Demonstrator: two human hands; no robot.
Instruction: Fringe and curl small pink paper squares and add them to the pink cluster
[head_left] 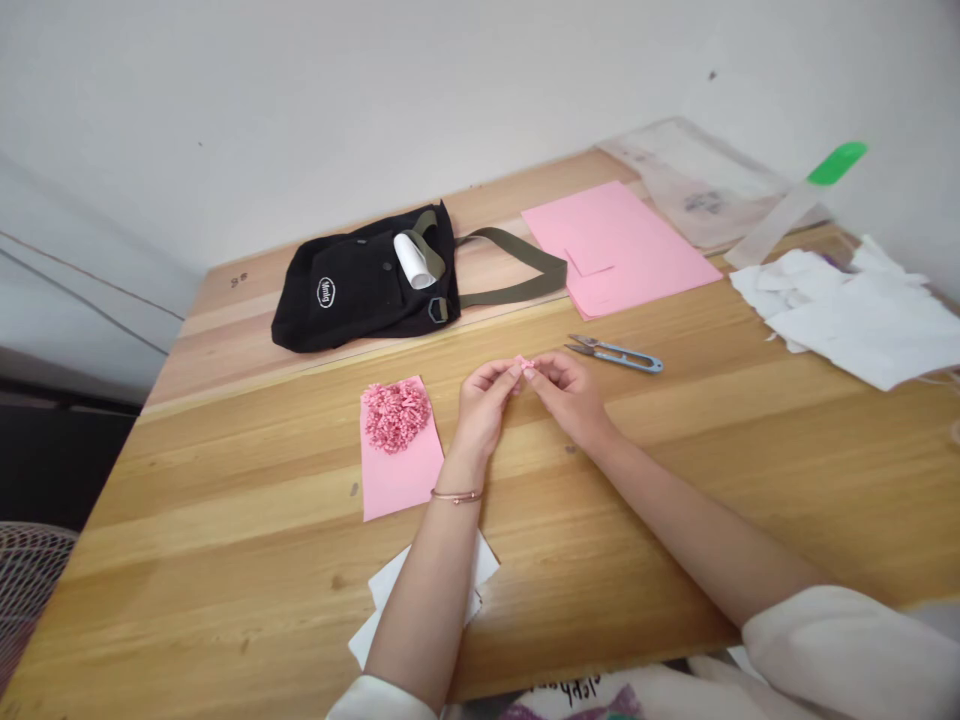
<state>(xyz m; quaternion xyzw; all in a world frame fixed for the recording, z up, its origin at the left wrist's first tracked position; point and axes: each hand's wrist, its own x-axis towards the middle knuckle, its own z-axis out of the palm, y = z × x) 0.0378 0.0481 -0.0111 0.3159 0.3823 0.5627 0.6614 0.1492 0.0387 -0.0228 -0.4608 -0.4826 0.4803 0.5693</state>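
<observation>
Between the fingertips of both hands is a small pink piece (524, 363), mostly hidden, so its exact kind does not show. My left hand (486, 398) pinches it from the left, thumb and fingers together. From the other side my right hand (568, 395) pinches the same piece. To the left of my hands, a pile of small pink pieces (395, 416) rests on a small pink sheet (403, 482). Just beyond my right hand lie blue-handled thread snips (619, 354), their blades pointing left.
Farther back are a black bag (352, 285) with a white roll (413, 261) on it, and large pink sheets (637, 240). Crumpled white sheets (862, 315) and a green-tipped clear strip (838, 163) are at right. White paper (482, 565) lies under my left forearm.
</observation>
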